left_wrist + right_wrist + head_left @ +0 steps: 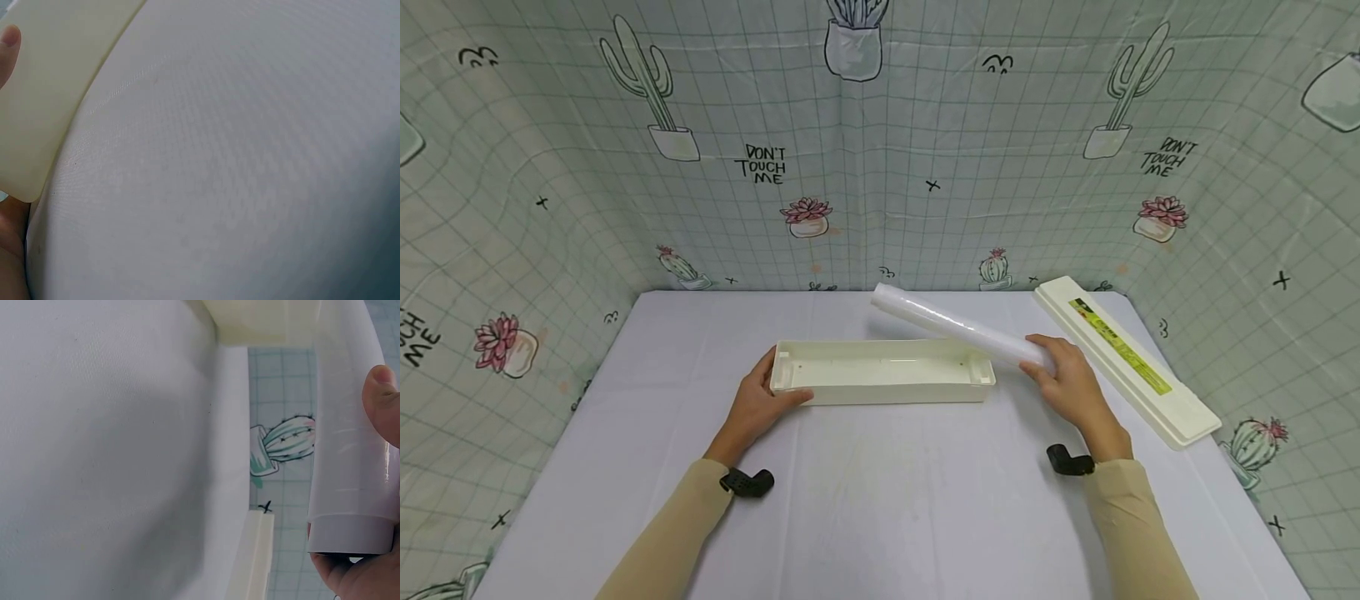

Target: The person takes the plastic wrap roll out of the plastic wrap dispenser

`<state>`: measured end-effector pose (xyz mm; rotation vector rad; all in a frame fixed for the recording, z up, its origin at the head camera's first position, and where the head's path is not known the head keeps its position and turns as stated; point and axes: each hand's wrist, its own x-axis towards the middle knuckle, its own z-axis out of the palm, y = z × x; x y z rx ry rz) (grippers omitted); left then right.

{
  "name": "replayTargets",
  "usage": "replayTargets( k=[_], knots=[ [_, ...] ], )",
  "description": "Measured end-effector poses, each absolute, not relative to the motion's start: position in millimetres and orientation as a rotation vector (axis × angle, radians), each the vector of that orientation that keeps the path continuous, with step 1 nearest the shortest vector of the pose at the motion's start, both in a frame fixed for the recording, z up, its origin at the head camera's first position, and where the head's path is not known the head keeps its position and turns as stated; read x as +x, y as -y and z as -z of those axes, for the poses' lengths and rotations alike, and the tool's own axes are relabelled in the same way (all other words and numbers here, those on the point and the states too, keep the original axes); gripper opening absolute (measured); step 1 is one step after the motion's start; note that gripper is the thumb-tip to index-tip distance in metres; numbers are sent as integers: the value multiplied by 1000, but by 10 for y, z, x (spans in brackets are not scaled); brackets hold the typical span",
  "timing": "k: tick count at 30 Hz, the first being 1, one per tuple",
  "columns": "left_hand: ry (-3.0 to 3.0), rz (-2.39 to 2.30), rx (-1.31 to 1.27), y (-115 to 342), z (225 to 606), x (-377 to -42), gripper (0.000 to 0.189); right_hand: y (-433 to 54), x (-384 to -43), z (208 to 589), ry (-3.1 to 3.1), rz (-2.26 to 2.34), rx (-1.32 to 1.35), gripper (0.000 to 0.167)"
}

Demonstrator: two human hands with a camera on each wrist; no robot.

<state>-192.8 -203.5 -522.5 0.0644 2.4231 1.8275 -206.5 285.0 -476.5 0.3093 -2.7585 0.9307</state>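
A long cream plastic box [880, 393], its top side uncovered, lies across the middle of the table. My left hand [767, 404] grips its left end, with the thumb on the front wall; in the left wrist view the thumb [7, 53] lies against the box's cream wall [62, 81]. My right hand [1067, 379] holds a roll of clear plastic film [955, 323] by its right end. The roll is raised and slants over the box's right rear corner. In the right wrist view, the thumb [382, 400] presses on the film roll [350, 456] near its end.
A long cream lid [1120, 358] with a yellow-green label lies aslant at the table's right edge. White cloth [880, 500] covers the table. A cactus-print curtain [880, 167] hangs behind and at both sides.
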Motion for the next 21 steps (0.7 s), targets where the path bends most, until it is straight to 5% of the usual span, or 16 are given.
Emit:
replayTargets(
  k=[21],
  knots=[
    [-2426, -1832, 81, 2037, 5248, -1928, 108, -2983, -2006, 4814, 2741, -935, 246, 45]
  ],
)
